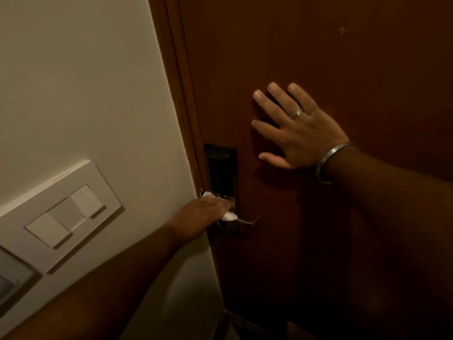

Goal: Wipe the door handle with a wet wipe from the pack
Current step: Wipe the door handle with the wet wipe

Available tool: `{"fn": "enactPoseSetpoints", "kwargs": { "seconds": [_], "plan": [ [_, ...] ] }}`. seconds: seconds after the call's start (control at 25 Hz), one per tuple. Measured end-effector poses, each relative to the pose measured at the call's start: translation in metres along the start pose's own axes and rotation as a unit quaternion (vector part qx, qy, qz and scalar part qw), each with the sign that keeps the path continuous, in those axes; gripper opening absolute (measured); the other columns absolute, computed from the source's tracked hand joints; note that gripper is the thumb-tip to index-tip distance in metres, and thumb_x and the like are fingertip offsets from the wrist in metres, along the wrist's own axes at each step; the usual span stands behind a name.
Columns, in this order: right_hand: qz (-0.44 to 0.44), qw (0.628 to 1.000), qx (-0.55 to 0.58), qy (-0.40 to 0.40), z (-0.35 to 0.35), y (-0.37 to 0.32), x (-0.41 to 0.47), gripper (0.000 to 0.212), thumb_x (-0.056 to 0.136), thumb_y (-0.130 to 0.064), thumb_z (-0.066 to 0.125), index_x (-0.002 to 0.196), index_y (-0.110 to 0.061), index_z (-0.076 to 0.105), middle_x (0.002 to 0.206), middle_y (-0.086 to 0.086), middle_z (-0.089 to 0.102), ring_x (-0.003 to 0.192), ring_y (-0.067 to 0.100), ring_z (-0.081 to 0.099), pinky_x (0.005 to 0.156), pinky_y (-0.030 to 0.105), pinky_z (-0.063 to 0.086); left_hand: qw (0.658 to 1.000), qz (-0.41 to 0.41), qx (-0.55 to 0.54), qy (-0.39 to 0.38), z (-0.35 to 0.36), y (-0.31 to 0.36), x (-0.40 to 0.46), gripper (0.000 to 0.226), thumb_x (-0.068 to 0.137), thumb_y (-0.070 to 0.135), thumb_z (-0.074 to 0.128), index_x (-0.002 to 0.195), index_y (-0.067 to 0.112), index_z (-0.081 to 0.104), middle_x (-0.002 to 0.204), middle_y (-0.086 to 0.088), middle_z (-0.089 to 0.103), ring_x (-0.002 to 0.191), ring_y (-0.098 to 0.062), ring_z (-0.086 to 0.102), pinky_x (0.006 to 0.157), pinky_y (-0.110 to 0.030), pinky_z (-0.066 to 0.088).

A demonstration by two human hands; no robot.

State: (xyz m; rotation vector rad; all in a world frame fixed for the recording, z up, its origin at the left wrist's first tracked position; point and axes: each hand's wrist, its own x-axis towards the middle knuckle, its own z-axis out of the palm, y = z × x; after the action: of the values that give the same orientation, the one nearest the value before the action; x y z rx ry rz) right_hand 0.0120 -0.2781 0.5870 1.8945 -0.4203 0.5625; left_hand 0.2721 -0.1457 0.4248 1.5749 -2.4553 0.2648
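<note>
Two hands engaged | left hand (204, 214): fingers closed on wet wipe (229, 216), pressed at pivot end of lever door handle (245, 221) | lever's long axis runs rightward from wipe | right hand (297, 130): fingers spread flat, bracing door (343, 57), farther away.

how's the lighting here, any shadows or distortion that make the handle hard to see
Head view: dim and warm, with the door nearly uniform dark brown. The right hand casts a soft shadow below it on the door. The left hand and white wipe cover most of the handle, leaving only its glinting tip. Wide-angle distortion slants the door frame and switch plate.
</note>
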Motion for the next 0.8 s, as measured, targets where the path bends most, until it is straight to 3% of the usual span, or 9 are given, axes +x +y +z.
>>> {"fn": "enactPoseSetpoints", "kwargs": {
  "seconds": [0.12, 0.2, 0.28, 0.36, 0.48, 0.64, 0.72, 0.8],
  "plan": [
    [-0.001, 1.000, 0.002, 0.002, 0.001, 0.000, 0.001, 0.071, 0.093, -0.070, 0.030, 0.136, -0.018, 0.051, 0.160, 0.023, 0.027, 0.147, 0.044, 0.027, 0.119, 0.056, 0.019, 0.996, 0.030, 0.056, -0.067, -0.010, 0.001, 0.016, 0.027, 0.091, 0.013, 0.060, 0.118, 0.014, 0.062, 0.125, -0.010, 0.065, 0.117, -0.026, 0.057, 0.100, -0.041, 0.046],
    [0.001, 1.000, -0.001, 0.006, 0.002, 0.001, 0.001, 0.070, 0.093, -0.070, 0.031, 0.136, -0.018, 0.050, 0.160, 0.024, 0.027, 0.147, 0.044, 0.027, 0.119, 0.056, 0.020, 0.993, 0.014, 0.068, -0.099, -0.003, 0.025, 0.025, 0.016, 0.094, 0.020, 0.057, 0.108, 0.018, 0.063, 0.112, -0.005, 0.069, 0.104, -0.022, 0.062, 0.092, -0.039, 0.050],
    [0.003, 1.000, 0.002, 0.005, 0.002, 0.000, 0.001, 0.070, 0.093, -0.070, 0.032, 0.136, -0.018, 0.050, 0.160, 0.024, 0.027, 0.147, 0.044, 0.027, 0.119, 0.056, 0.020, 0.994, -0.033, 0.051, -0.090, 0.012, 0.053, 0.031, 0.011, 0.096, 0.025, 0.054, 0.102, 0.019, 0.061, 0.104, -0.003, 0.070, 0.096, -0.019, 0.064, 0.093, -0.039, 0.049],
    [0.001, 1.000, 0.000, 0.004, 0.001, -0.001, 0.002, 0.070, 0.093, -0.069, 0.033, 0.136, -0.018, 0.051, 0.160, 0.024, 0.027, 0.147, 0.044, 0.028, 0.119, 0.056, 0.020, 0.997, -0.058, 0.003, -0.055, 0.022, 0.074, 0.034, 0.013, 0.094, 0.023, 0.057, 0.104, 0.016, 0.062, 0.108, -0.006, 0.070, 0.102, -0.020, 0.064, 0.095, -0.038, 0.045],
    [-0.002, 1.000, 0.000, 0.005, -0.001, 0.001, 0.002, 0.068, 0.093, -0.068, 0.034, 0.137, -0.019, 0.051, 0.160, 0.024, 0.028, 0.146, 0.045, 0.029, 0.119, 0.056, 0.021, 0.997, -0.034, -0.046, -0.048, 0.013, 0.060, 0.024, 0.022, 0.092, 0.022, 0.060, 0.113, 0.016, 0.062, 0.116, -0.007, 0.068, 0.109, -0.022, 0.061, 0.096, -0.036, 0.046],
    [-0.004, 1.000, -0.001, 0.007, 0.001, 0.000, 0.002, 0.069, 0.094, -0.068, 0.032, 0.140, -0.020, 0.048, 0.160, 0.024, 0.027, 0.146, 0.044, 0.028, 0.119, 0.056, 0.020, 0.997, 0.007, -0.005, -0.082, -0.012, 0.006, 0.013, 0.016, 0.090, 0.022, 0.062, 0.104, 0.019, 0.066, 0.117, -0.005, 0.068, 0.118, -0.025, 0.056, 0.098, -0.037, 0.045],
    [-0.004, 1.000, -0.002, 0.009, 0.002, 0.001, 0.002, 0.069, 0.093, -0.068, 0.032, 0.141, -0.020, 0.048, 0.160, 0.024, 0.027, 0.146, 0.044, 0.028, 0.119, 0.056, 0.017, 0.993, 0.014, 0.040, -0.112, -0.010, 0.009, 0.022, 0.015, 0.089, 0.025, 0.063, 0.101, 0.019, 0.068, 0.108, -0.005, 0.071, 0.108, -0.024, 0.061, 0.093, -0.036, 0.047],
    [-0.004, 1.000, -0.006, 0.007, 0.002, 0.002, 0.002, 0.069, 0.093, -0.068, 0.032, 0.141, -0.021, 0.047, 0.160, 0.024, 0.027, 0.146, 0.045, 0.028, 0.119, 0.056, 0.016, 0.992, 0.008, 0.043, -0.119, 0.000, 0.032, 0.038, 0.017, 0.091, 0.031, 0.061, 0.100, 0.019, 0.067, 0.098, -0.004, 0.072, 0.090, -0.020, 0.065, 0.079, -0.031, 0.045]
  ]
}}
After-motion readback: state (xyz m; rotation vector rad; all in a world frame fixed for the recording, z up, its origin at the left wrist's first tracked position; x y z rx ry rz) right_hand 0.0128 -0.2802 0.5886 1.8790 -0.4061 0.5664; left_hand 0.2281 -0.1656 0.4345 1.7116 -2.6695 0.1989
